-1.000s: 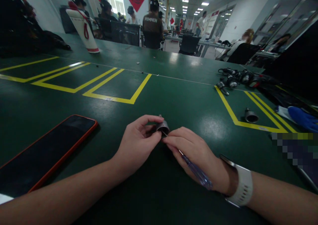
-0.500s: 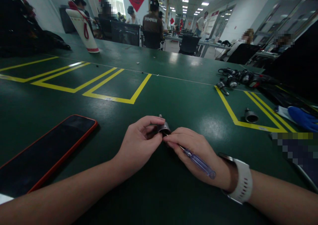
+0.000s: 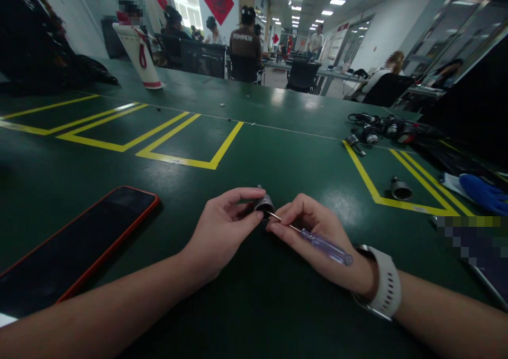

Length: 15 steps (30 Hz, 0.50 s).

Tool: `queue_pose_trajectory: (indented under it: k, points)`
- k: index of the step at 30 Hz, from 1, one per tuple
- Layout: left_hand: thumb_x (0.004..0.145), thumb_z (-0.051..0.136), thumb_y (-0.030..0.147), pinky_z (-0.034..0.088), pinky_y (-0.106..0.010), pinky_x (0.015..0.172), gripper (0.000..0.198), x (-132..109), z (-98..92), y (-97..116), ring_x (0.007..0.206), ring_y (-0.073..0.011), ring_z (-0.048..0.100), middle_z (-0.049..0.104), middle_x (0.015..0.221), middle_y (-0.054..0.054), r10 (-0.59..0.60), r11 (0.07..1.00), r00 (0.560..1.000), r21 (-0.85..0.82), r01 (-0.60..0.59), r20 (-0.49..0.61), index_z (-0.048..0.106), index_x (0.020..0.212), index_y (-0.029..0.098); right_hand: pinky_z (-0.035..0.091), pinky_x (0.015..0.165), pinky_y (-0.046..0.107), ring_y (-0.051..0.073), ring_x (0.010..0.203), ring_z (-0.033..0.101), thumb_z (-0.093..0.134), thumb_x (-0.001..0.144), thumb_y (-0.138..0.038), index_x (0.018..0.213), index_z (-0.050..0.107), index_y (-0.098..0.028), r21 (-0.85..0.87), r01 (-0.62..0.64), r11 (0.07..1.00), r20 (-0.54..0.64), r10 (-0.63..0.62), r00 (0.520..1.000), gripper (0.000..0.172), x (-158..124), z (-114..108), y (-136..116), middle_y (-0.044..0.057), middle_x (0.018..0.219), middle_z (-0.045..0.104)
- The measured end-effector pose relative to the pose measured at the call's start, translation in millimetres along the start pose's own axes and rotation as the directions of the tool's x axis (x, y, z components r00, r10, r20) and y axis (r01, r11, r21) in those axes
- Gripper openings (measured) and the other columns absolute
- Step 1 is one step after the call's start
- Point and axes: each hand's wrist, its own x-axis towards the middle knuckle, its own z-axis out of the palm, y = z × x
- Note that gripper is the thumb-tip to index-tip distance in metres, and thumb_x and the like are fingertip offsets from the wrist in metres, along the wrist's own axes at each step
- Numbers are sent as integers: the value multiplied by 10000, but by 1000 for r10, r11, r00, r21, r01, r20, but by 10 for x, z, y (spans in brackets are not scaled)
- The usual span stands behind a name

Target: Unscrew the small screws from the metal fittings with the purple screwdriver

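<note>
My left hand [image 3: 226, 229] pinches a small metal cup-shaped part [image 3: 263, 203] between thumb and fingers, its open end turned toward me. A screwdriver [image 3: 326, 247] with a clear purple handle lies along my right hand [image 3: 313, 237], which grips its thin shaft with thumb and fingers. The shaft's tip reaches into the mouth of the metal part, where it is hidden. Both hands are close together above the green table [image 3: 278, 158].
A phone with an orange edge [image 3: 79, 237] lies at left. At right are another metal cup part [image 3: 400, 190], a pile of dark metal parts [image 3: 377, 129] and a blue glove [image 3: 482, 192]. A white cup [image 3: 138, 57] stands at the back left; people sit beyond.
My right hand has shifted slightly right and its index finger is more bent. More of the screwdriver's shaft now shows, and the handle has moved right and up. The view has tilted slightly.
</note>
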Motion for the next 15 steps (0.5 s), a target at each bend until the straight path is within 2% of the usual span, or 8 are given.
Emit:
queue_pose_trajectory:
  k: [3, 7, 11, 15]
  points:
    - [687, 689, 76, 545, -173, 771, 271, -5, -1, 4, 927, -117, 662, 702, 1044, -3, -36, 999, 999, -31, 36, -19, 673, 933, 190, 511, 688, 281, 144, 787, 634, 667, 768, -196, 836, 558, -191, 141, -62, 988, 38, 57, 998, 128, 9, -27, -21, 37, 870, 670]
    - [682, 694, 70, 540, -174, 770, 270, -7, -2, 6, 928, -118, 660, 689, 1075, -6, -41, 999, 997, -22, 39, -72, 676, 925, 187, 496, 753, 315, 157, 856, 625, 592, 843, -266, 941, 622, -200, 245, -63, 967, 49, 52, 997, 122, 3, -51, 45, 58, 972, 680]
    - [683, 699, 88, 533, -186, 767, 260, 4, -1, 8, 896, -118, 663, 710, 990, -9, -33, 999, 995, -18, 31, -98, 676, 925, 179, 480, 760, 320, 155, 850, 617, 532, 883, -270, 941, 662, -193, 299, -68, 952, 8, 68, 998, 161, 19, -57, 112, 62, 965, 690]
    - [673, 709, 103, 524, -205, 770, 257, 15, 5, 14, 861, -120, 662, 716, 948, -19, -31, 999, 992, -23, 28, -126, 676, 921, 162, 478, 732, 305, 151, 839, 621, 532, 874, -233, 917, 667, -180, 426, -117, 897, 34, 114, 993, 151, 49, -57, 96, 73, 976, 700]
